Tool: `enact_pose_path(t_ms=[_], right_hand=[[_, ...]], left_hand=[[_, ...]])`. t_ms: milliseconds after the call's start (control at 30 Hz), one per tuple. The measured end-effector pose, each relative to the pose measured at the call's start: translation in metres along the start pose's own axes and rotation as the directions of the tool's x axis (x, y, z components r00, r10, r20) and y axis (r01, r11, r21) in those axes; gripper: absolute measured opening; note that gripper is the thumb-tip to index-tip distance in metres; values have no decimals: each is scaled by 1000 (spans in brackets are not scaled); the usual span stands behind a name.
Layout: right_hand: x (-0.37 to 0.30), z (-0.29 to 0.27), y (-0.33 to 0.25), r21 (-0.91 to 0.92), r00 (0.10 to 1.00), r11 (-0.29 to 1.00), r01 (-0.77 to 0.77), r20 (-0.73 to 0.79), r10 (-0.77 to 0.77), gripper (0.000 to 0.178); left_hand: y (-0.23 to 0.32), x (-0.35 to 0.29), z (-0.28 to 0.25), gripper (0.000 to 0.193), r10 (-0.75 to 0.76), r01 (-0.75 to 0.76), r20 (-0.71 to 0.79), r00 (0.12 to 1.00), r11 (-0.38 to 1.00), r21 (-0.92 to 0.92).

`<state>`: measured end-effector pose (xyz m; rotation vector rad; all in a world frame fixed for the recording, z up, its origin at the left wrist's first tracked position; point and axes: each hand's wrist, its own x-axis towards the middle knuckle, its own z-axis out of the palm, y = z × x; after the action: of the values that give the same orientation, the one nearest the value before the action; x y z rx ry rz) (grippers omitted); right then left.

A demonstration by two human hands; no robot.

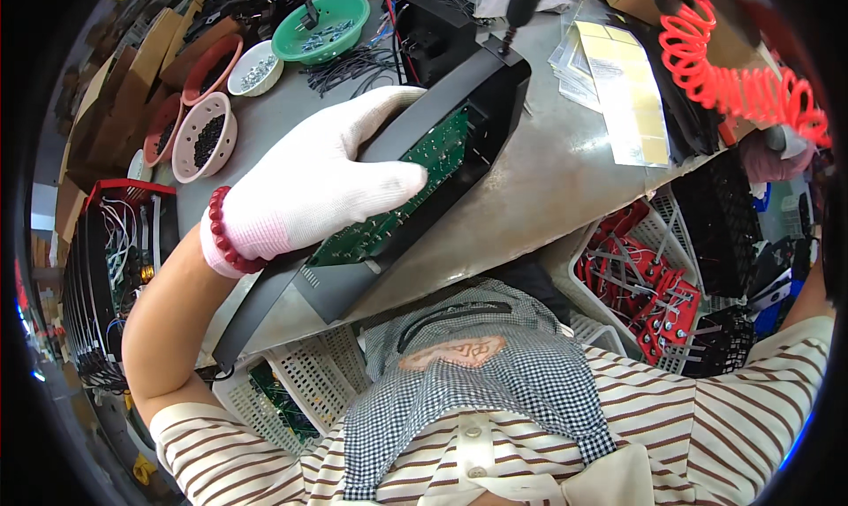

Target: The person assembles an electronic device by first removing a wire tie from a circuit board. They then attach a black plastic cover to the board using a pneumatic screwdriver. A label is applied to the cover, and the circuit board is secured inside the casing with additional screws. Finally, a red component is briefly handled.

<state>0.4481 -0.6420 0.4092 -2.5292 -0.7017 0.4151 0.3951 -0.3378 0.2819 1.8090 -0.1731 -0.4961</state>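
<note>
My left hand [322, 175], in a white knit glove with a red bead bracelet at the wrist, grips a long black plastic housing [411, 122] lying slantwise on the metal workbench. Its thumb rests over a green circuit board [442, 157] set inside the housing; the other fingers go behind the far side and are partly hidden. At the housing's far upper end, the dark tip of a power screwdriver [521, 11] points down at the corner, seemingly touching it. Only part of my right forearm [814, 290] shows at the right rim; the hand itself is outside the picture.
A green bowl of screws [287, 42], a white bowl [274, 80] and baskets of small parts stand back left. Label sheets [629, 100] lie right, below a red coiled hose [733, 82]. A crate [579, 268] of red parts stands lower right; a white basket [331, 382] sits below the bench.
</note>
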Motion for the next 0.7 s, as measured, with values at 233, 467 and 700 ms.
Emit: enact_pose_path(t_ms=[233,467,700], right_hand=[[62,-36,27,535,971,845,-1,-200,128,38],[67,82,168,829,856,466,-310,30,516,30],[86,146,265,963,881,170,-208,109,460,21]], left_hand=[[-3,1,1,72,139,-139,-1,990,984,-114],[-14,1,7,73,228,-257,-399,888,966,-19],[-17,65,-13,68,372,-303,-622,689,928,218]])
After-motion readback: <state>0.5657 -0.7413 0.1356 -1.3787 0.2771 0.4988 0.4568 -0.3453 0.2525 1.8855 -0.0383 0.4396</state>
